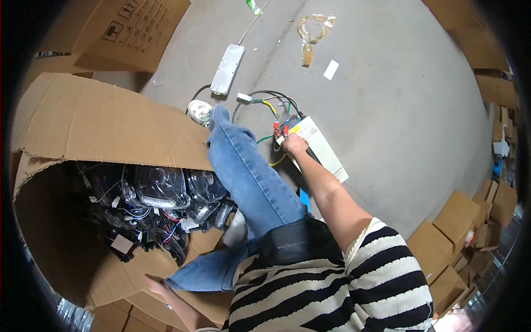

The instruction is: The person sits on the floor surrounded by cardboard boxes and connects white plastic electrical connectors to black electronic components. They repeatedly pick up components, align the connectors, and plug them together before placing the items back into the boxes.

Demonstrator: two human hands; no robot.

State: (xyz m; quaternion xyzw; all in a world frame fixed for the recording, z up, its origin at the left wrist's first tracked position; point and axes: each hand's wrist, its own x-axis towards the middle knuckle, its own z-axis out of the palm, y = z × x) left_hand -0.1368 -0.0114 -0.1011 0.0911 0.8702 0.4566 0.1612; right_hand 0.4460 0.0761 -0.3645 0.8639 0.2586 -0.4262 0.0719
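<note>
My right hand (295,145) is closed at the end of a white box-shaped electrical unit (322,145) on the floor, beside red clips (286,131). What its fingers grip is hidden. Yellow, green and black cables run from that end of the unit. My left hand (157,288) lies with fingers stretched out at the near flap of a large open carton (119,130). Inside the carton is a heap of clear-lensed vehicle headlights (160,187) with black housings, loose wires and white connectors.
A long grey-white cased device (227,69) lies on the floor with cables at both ends. Beyond it are a strip of brown tape (315,32) and a white slip (331,69). Stacked cartons (442,238) stand at right; another carton (130,33) stands far left.
</note>
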